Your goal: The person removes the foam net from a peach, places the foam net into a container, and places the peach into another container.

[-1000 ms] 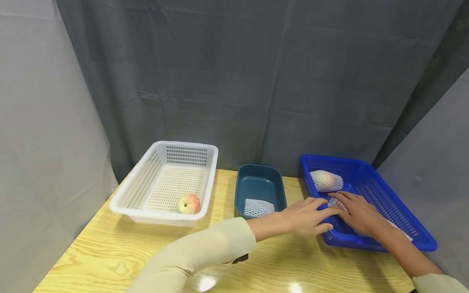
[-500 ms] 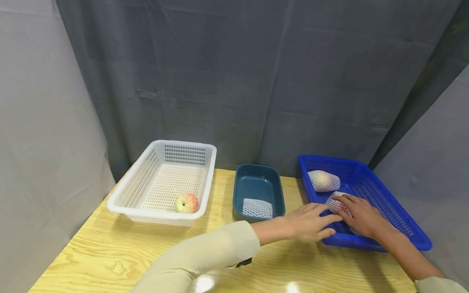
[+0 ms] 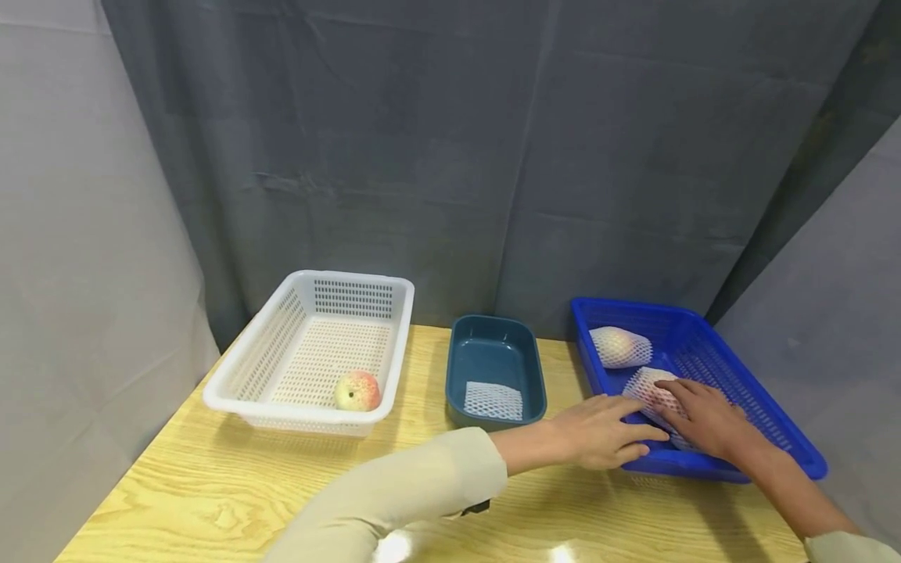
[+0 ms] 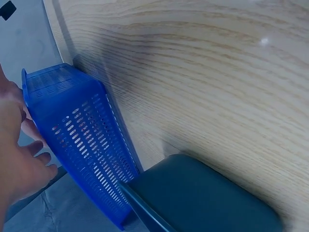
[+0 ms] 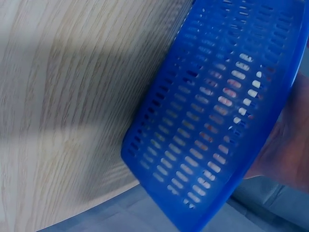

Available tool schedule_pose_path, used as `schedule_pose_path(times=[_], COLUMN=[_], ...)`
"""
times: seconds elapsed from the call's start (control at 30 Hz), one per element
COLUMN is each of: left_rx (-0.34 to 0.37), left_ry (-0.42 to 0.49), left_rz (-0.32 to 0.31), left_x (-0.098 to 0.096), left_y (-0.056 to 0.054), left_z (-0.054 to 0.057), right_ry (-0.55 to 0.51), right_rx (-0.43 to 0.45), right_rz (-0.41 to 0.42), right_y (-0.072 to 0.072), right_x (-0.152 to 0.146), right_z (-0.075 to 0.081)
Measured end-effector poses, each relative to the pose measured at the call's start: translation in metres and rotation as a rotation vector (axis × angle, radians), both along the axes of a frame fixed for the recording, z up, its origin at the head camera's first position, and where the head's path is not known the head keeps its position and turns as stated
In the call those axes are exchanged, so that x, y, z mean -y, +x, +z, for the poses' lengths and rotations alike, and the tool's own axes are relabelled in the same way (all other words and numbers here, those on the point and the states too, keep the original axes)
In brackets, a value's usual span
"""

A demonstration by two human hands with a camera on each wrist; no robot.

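In the head view, my right hand reaches into the blue basket and grips a peach in a white foam net, fingers over its right side. My left hand is held over the basket's near left rim, fingers fairly straight and pointing at that peach; whether they touch it is unclear. Another netted peach lies behind in the same basket. The left wrist view shows my left hand beside the rim. In the right wrist view the basket wall hides most of my right hand.
A white basket at the left holds one bare peach. Between the baskets stands a dark teal tray with an empty foam net in it. A grey curtain hangs behind the wooden table.
The netted peach under my right hand has come more into view, as the fingers shift rightward over it. My left hand has moved slightly right and down, its fingers further over the rim.
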State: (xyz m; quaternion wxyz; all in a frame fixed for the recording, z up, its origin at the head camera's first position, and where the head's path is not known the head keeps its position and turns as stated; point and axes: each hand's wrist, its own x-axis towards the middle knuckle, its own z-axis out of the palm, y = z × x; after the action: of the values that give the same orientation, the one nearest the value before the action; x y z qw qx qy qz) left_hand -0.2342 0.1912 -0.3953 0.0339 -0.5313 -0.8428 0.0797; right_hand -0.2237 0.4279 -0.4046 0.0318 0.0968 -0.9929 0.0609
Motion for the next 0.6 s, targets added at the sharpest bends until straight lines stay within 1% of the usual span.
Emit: schedule_pose_path(times=[0.17,0.3,0.47,0.6], left_rx=[-0.033,-0.047,-0.028,0.022], left_ry=[-0.025,-0.044,-0.060,-0.074], left_rz=[-0.014,-0.027,-0.017,0.037], left_x=[-0.003,-0.005,-0.010,-0.013], left_y=[-0.001,-0.002,-0.002,-0.002], left_z=[-0.002,-0.002,-0.003,-0.004], right_ry=[-0.022,-0.031,-0.034,-0.057], right_rx=[0.000,0.035,0.090,0.139], right_rz=[0.019,0.026,0.010,-0.021], right_y=[-0.002,-0.005,-0.010,-0.012], right_x=[-0.010,-0.018,-0.029,-0.035], right_z=[-0.006,-0.009,-0.008,-0.008])
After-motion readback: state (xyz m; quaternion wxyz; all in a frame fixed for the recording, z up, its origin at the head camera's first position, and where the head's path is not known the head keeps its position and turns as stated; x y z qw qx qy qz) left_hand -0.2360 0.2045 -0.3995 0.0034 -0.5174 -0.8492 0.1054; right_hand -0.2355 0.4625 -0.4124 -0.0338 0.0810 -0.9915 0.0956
